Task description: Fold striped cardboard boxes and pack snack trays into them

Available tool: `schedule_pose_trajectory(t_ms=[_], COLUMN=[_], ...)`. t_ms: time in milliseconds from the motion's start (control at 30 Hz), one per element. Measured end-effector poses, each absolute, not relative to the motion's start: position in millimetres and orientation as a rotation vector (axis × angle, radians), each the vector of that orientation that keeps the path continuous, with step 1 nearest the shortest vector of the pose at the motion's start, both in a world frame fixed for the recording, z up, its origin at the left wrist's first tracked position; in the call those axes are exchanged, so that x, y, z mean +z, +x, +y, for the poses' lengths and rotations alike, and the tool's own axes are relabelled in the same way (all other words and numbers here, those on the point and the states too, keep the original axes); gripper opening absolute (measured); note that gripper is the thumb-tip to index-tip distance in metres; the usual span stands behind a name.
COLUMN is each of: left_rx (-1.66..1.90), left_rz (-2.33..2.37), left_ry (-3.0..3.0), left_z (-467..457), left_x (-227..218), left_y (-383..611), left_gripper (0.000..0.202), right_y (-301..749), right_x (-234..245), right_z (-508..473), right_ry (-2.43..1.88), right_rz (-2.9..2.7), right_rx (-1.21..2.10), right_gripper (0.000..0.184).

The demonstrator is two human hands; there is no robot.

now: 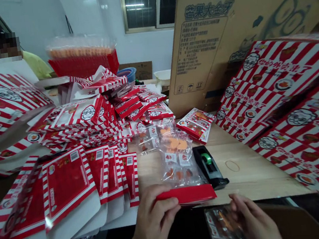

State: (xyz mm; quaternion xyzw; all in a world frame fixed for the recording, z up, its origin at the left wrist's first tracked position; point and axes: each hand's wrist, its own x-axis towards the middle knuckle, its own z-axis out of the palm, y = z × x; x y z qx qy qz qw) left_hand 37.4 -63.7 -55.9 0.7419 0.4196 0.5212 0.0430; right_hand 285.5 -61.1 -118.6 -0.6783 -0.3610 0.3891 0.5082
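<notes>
Low at the bottom edge, the right hand (253, 217) is held just off the front of the table (252, 179), its fingers curled in and the thumb drawn up close to the forefinger; whether anything thin sits between those tips I cannot tell. Partly covered by it, below table level, are clear packets (216, 229) with orange and brown bits inside.

To its left, the left hand (154, 218) has a narrow red box (196, 194) pinched by one end, the thumb and bent fingers closed on it with hardly any gap beyond the box's own thickness. That box lies level along the table's front edge, its other end reaching toward the right hand but apart from it.

Just behind the red box lies a clear food bag (179, 162) with orange pieces and small sachets, and beside that bag stands a black tape dispenser (211, 167) with a green roll. A rubber band (232, 165) lies to the right. Striped open boxes (67, 181) overlap on the left; striped cartons (262, 88) are stacked on the right, next to a big brown cardboard box (205, 48).
</notes>
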Motion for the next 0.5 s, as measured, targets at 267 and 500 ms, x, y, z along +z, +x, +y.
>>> schedule_pose_trajectory(t_ms=[267,500], left_rx=[1.517,0.847], left_rz=[1.233,1.114], left_ry=[2.298,2.481], left_z=[-63,-61], left_x=[-52,-9], left_y=[32,16], left_gripper=[0.008,0.028], right_y=[155,161], right_x=[-37,-41], right_z=[-88,-87], right_ry=[-1.346,-1.483], right_rz=[-0.623,-0.697], right_rx=[1.346,1.244], right_gripper=[0.042,0.046])
